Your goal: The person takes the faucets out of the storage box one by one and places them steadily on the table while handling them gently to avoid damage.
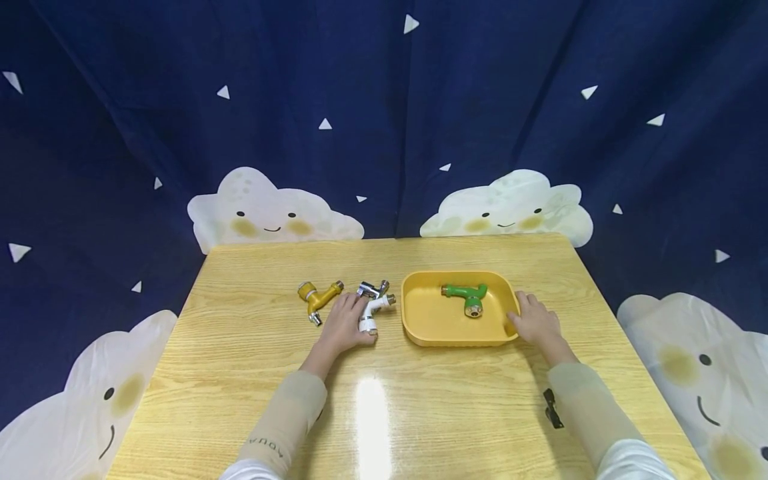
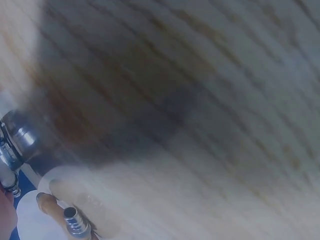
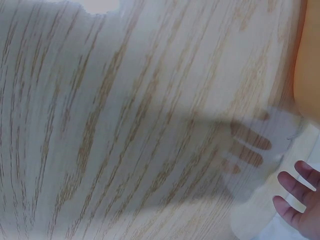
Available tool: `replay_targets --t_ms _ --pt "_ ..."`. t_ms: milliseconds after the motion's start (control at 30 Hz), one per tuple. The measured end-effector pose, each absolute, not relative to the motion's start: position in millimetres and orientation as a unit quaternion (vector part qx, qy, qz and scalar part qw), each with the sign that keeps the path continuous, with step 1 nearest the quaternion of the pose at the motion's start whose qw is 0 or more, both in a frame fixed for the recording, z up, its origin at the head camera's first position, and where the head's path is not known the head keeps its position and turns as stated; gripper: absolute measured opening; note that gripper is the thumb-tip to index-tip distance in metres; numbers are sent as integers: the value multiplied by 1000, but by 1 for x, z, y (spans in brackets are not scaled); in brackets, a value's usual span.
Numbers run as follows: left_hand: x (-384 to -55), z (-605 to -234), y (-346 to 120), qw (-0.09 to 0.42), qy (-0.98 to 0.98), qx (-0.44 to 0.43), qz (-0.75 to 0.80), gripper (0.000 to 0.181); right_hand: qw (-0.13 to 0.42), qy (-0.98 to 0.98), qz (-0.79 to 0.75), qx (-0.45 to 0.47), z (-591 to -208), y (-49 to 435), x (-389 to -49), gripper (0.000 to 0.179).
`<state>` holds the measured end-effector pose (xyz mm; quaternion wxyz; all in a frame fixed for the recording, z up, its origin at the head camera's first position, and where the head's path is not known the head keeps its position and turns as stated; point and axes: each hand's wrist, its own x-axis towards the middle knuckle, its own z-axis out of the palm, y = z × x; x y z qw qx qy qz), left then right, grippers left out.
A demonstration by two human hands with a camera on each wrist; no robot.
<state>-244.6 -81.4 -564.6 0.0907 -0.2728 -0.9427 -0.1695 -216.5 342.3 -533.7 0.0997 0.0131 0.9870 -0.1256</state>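
In the head view my left hand (image 1: 347, 323) holds a white tap (image 1: 373, 305), thumb at its near end and fingers on the far side. Just behind lies a chrome tap (image 1: 379, 288), partly hidden by hand and white tap; the left wrist view shows chrome tap (image 2: 20, 132) at its edge. A yellow tap (image 1: 321, 297) rests on the table to the left. My right hand (image 1: 537, 323) grips the right rim of a yellow tray (image 1: 453, 339), thumb over the edge, several fingers spread outside (image 3: 295, 192). Inside the tray lies a green tap (image 1: 465, 293).
The wooden table (image 1: 450, 413) runs back to a dark blue curtain (image 1: 384, 120) printed with clouds and white triangles. A small black object (image 1: 552, 409) shows beside the right sleeve. Light glares off the tabletop between the forearms.
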Motion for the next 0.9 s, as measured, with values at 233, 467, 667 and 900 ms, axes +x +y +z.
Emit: replay_targets --t_ms 233,467,667,900 --pt "-243 -567 -82 102 -940 -283 -161 81 101 987 -127 14 -533 342 -216 61" --pt "-240 -569 -81 96 -942 -281 -155 79 99 987 -127 13 -534 343 -216 61" --pt "-238 -568 -81 97 -943 -283 -144 75 101 987 -128 14 -534 342 -216 61" --pt "-237 -567 -82 79 -946 -292 -116 74 100 987 -126 12 -534 343 -216 61"
